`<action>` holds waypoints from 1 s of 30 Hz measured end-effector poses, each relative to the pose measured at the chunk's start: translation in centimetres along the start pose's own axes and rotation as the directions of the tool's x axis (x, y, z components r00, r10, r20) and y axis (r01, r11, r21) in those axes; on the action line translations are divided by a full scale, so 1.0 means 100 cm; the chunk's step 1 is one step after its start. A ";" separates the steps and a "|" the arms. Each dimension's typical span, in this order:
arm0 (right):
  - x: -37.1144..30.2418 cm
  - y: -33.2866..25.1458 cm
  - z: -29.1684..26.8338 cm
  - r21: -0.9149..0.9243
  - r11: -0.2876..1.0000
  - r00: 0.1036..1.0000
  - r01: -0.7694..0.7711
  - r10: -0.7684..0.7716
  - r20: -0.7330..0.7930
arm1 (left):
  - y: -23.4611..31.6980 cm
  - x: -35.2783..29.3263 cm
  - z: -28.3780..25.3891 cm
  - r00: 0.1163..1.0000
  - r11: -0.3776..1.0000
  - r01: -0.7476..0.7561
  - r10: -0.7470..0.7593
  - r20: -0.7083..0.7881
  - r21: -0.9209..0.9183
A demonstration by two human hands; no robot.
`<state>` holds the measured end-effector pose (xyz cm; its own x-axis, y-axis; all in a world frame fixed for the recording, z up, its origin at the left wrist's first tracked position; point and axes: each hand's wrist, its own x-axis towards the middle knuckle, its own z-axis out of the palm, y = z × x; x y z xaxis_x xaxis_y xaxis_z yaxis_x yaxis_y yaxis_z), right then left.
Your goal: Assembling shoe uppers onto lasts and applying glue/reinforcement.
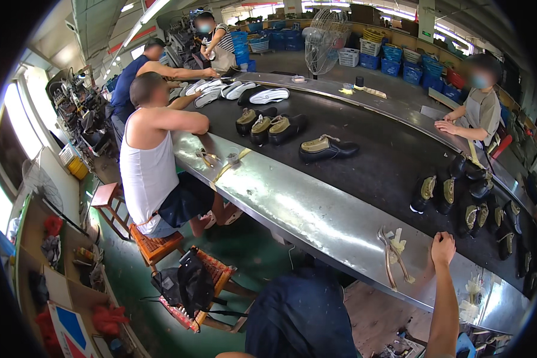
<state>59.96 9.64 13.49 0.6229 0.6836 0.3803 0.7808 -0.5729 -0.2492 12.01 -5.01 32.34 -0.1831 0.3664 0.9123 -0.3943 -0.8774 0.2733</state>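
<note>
My right hand (443,248) rests at the inner edge of the metal worktop (298,194), beside the dark conveyor belt. Its fingers are curled in, and whatever they might hold is hidden. To its left lies a pair of pincers (394,258) with long handles, next to some pale yellowish scraps (399,241). Only a sliver of skin shows at the lower edge on my left; my left hand is out of view. Several black shoes with olive uppers (448,191) stand on the belt beyond my right hand. A single similar shoe (328,148) sits farther left.
A person in a white tank top (152,143) sits at the left along the worktop. Another person (480,101) works across the belt (370,173). White-soled shoes (269,95) lie at the far end. A black backpack (188,283) rests on a stool. A large fan (327,42) stands behind.
</note>
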 end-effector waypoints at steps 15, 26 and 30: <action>0.007 0.002 -0.004 0.008 1.000 1.000 0.001 -0.001 0.012 | -0.006 -0.010 0.011 0.998 0.999 -0.037 0.039 -0.049 0.036; 0.008 -0.001 -0.009 0.020 1.000 1.000 0.011 -0.011 -0.002 | 0.000 -0.007 0.001 0.995 0.993 -0.063 0.070 -0.064 0.098; 0.009 0.001 -0.006 0.013 1.000 0.999 0.023 -0.023 -0.029 | -0.002 -0.008 -0.001 0.993 0.991 -0.074 0.084 -0.086 0.111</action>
<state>60.56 9.92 14.35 0.6033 0.6829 0.4120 0.7956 -0.5509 -0.2520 12.12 -5.11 31.57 -0.2926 0.3168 0.9022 -0.2770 -0.9312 0.2371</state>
